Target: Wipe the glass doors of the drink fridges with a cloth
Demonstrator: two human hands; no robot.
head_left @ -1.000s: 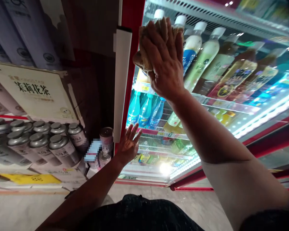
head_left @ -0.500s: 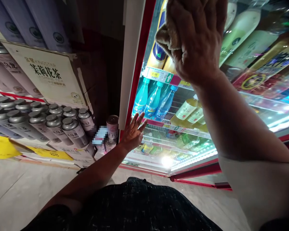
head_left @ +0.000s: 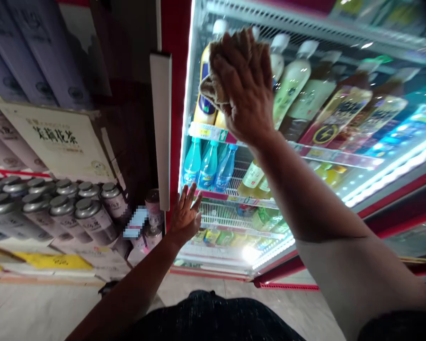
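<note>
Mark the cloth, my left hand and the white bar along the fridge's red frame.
Cloth [head_left: 215, 89]: head view, on its exposed folded side.
Left hand [head_left: 183, 217]: head view, on the middle of the hand.
White bar [head_left: 160, 132]: head view, on its middle.

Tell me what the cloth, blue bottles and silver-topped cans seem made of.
Cloth: probably matte towelling, from its thick, rumpled folds. Blue bottles: likely glossy plastic, from their translucent look; glass can't be ruled out. Cans: apparently metal, fairly shiny, from the silvery tops.

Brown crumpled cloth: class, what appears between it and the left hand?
In the head view, from cloth down to left hand: orange bottles, a white price strip, then tapered blue bottles.
</note>
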